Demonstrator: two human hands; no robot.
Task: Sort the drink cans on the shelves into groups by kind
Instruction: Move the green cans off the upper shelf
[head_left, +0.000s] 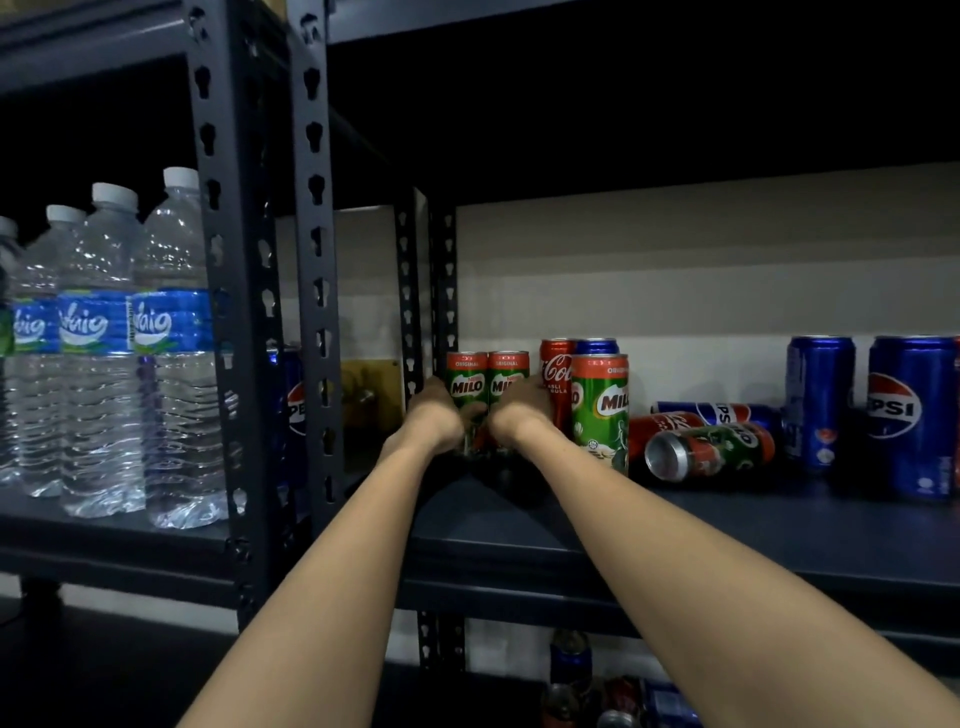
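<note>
both hands (435, 410) (522, 408) hide two milo cans' (467, 384) lower halves.

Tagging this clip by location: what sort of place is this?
Probably a storeroom or shop stockroom: dark metal shelving, a row of water bottles, and mixed drink cans loose on a shelf.

The shelf (779, 525) was dark painted metal with a matt, slightly dusty-looking finish, and its slotted uprights (314, 260) had the same dull coat. The Milo cans (485, 379) were thin metal with glossy printed green and red skins. The fallen Milo can (711, 449) showed a bare, bright silvery end. The Pepsi cans (911, 415) had a deep blue metallic sheen. The water bottles (104, 364) were clear ribbed plastic, shiny, with glossy blue film labels and matt white plastic caps. The wall (675, 280) behind looked smooth and matt.
</note>
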